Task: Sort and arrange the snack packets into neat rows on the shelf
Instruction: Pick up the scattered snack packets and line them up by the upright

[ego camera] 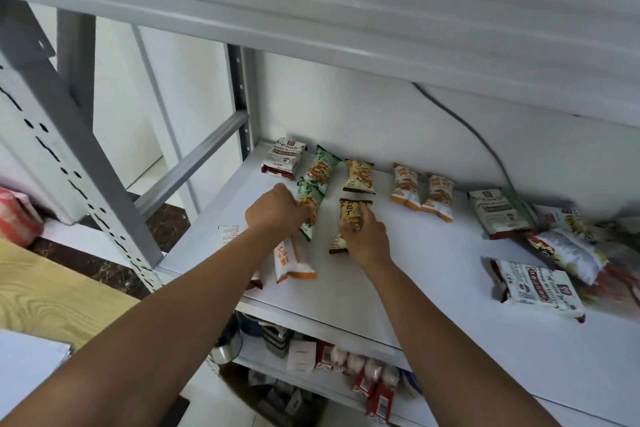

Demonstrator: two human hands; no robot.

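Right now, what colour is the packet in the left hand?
Mostly green; head view shows the green packet in the left hand best.

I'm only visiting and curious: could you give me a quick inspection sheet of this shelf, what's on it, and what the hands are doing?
Surface: white shelf, bare in the middle.
Job's things: rear green packet and rear yellow packet lie lengthwise; orange pair side by side; white-and-red packet in the back left corner; loose orange packet near the front edge; unsorted heap at right.
Clutter: white printed item at the left edge, partly hidden.
Hands: left hand grips the nearer green packet; right hand grips the nearer yellow packet.
Cables: grey cable runs down the back wall.
Surroundings: white box and red packets on the level below; wooden table at left.
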